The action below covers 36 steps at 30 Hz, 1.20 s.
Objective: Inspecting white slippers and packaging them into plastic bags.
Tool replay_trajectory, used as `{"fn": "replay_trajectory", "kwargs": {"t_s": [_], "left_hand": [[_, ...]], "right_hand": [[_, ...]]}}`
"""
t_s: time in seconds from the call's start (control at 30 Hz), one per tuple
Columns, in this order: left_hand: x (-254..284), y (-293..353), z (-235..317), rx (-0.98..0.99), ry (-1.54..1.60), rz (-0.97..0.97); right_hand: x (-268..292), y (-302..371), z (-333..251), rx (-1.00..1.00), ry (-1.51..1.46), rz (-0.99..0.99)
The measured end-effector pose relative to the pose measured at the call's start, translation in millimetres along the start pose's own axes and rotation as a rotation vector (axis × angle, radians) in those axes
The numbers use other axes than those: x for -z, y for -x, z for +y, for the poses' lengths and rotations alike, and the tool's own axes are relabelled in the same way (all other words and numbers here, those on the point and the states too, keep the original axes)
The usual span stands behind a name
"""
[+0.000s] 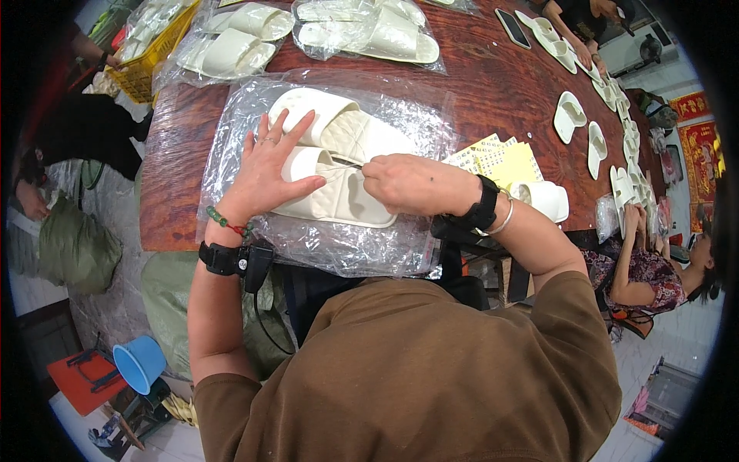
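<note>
A pair of cream slide slippers lies side by side on a clear plastic bag (pixel 416 100) in front of me. My left hand (pixel 269 165) rests on them with fingers spread, across the straps of the far slipper (pixel 362 131) and the near slipper (pixel 339 196). My right hand (pixel 419 183) is closed around a thin dark tool (pixel 346 162), its tip pointing left at the near slipper's strap. The fingers hide most of the tool, and I cannot tell its kind.
Yellow label sheets (pixel 504 162) and another cream slipper (pixel 543 200) lie right of my right hand. Bagged slippers (pixel 369 35) sit at the back beside a yellow crate (pixel 146 65). A phone (pixel 512 28) and rows of slippers line the right, where other people work.
</note>
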<state>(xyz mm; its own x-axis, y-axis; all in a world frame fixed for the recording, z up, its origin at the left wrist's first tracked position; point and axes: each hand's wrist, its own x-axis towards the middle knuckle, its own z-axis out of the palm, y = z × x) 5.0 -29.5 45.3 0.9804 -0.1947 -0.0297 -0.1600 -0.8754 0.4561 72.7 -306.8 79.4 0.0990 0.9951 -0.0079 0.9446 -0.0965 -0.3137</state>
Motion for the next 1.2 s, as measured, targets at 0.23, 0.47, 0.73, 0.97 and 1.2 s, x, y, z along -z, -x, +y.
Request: {"fn": "replay_trajectory", "kwargs": {"t_s": [0.23, 0.47, 0.73, 0.97, 1.2], "left_hand": [[-5.4, -0.5, -4.3, -0.044, 0.002, 0.065], [-6.2, 0.8, -6.5, -0.048, 0.006, 0.067], [-1.4, -0.8, -0.6, -0.016, 0.003, 0.014], [-4.3, 0.0, -4.9, -0.041, -0.002, 0.055], [-6.1, 2.4, -4.7, -0.051, 0.012, 0.068]], "right_hand": [[1.5, 9.2, 14.4, -0.126, -0.325, -0.051], [26.1, 25.7, 9.2, -0.164, -0.541, -0.151], [7.1, 14.9, 6.4, -0.133, -0.323, -0.101], [-4.0, 16.0, 2.9, -0.083, -0.18, -0.036], [7.5, 35.6, -8.5, -0.292, -0.446, 0.143]]}}
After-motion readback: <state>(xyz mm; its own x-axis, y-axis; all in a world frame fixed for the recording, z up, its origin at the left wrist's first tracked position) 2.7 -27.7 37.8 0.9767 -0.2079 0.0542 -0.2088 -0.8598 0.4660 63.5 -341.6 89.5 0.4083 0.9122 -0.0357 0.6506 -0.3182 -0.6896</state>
